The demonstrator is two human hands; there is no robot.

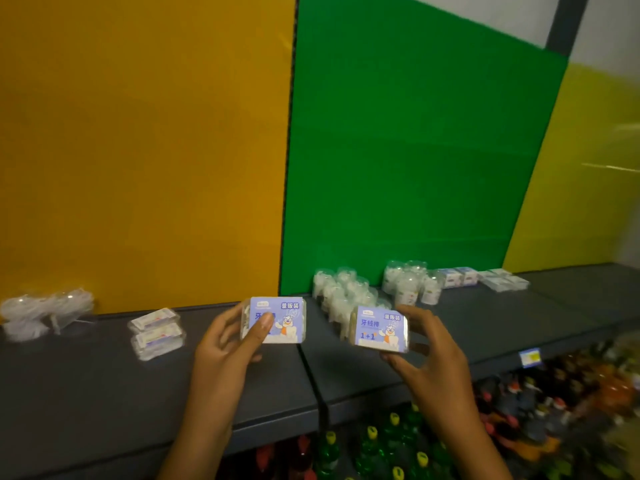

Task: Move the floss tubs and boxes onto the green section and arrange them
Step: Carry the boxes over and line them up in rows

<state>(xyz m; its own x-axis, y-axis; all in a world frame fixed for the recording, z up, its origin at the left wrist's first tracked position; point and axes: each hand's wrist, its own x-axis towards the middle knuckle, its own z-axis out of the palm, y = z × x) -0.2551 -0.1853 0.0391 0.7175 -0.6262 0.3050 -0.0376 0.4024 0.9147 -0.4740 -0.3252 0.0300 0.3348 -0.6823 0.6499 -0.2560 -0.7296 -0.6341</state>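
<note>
My left hand grips a purple-labelled floss box above the dark shelf, right at the seam between the orange panel and the green panel. My right hand holds a second purple-labelled floss box over the green section. Behind it stand several clear floss tubs in two clusters, the other cluster farther right. Small white boxes and flat packs lie at the green section's right end. Two clear floss boxes and clear tubs lie before the orange panel.
A yellow panel follows to the right of the green one. Below the shelf edge, green bottles and dark bottles fill a lower shelf. A blue price tag hangs on the shelf lip.
</note>
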